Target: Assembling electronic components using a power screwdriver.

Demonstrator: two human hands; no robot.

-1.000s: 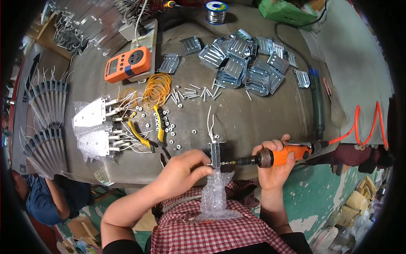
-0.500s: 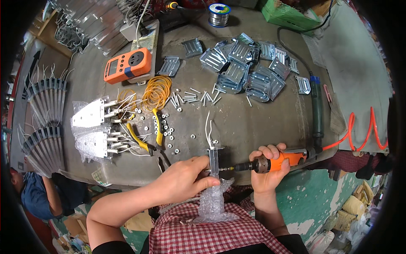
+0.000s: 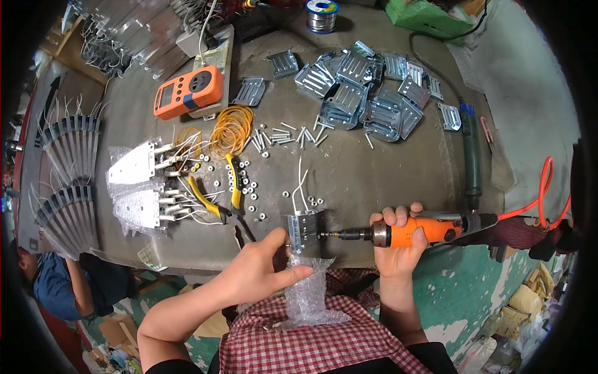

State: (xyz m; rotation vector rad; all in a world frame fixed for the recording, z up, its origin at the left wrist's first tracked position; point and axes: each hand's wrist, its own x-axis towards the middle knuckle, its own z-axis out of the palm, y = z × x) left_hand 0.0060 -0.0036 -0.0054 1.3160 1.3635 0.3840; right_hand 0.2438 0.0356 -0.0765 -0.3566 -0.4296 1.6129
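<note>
My left hand (image 3: 258, 268) is closed on a metal bracket assembly (image 3: 303, 230) at the table's near edge, its thumb pressing the bubble wrap (image 3: 311, 299) around the lower end. Two white wires (image 3: 299, 187) stick out of the assembly's far end. My right hand (image 3: 398, 252) grips an orange air screwdriver (image 3: 423, 232), held level and pointing left. Its bit ends at the bracket's right side; whether it touches a screw there is too small to tell. Fingertips of my left hand are partly hidden behind the bracket.
Pliers with yellow handles (image 3: 234, 181), loose screws (image 3: 283, 136) and small white beads lie beyond my left hand. Slotted metal brackets (image 3: 349, 93) are piled farther off. Wrapped white units (image 3: 137, 209) lie left. A green electric screwdriver (image 3: 470, 156) and red coiled hose (image 3: 545, 193) are right.
The bracket assembly has turned to show more of its slotted face and shifted slightly left. The screwdriver has moved a little away from me, and the red hose's coils have shifted.
</note>
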